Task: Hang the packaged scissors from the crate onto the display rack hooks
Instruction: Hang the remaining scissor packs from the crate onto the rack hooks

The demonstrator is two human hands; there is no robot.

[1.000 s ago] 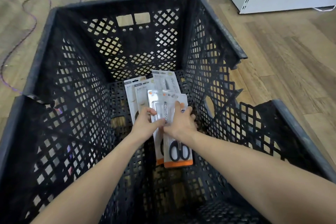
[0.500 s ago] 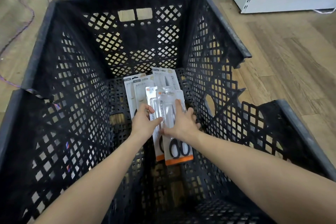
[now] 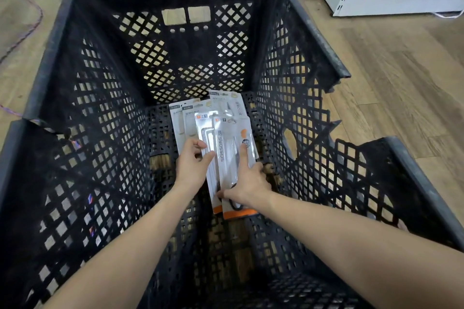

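Head view looks down into a black lattice crate standing on a wooden floor, with both forearms reaching in toward a small pile of packaged scissors on its bottom. The top scissors pack, a clear blister on a card with an orange lower edge, lies directly under the right hand; the index finger lies straight along its face while the thumb hooks the near left edge, so this hand is grasping the pack. Just left of it, the left hand pinches the left edge of the second pack between curled fingers and thumb. The two hands are close together, nearly touching across the packs. Beyond the fingertips, three more carded packs fan out flat toward the far wall. Far to the right of the right hand, outside the crate, sits a white shelf base with orange trim.
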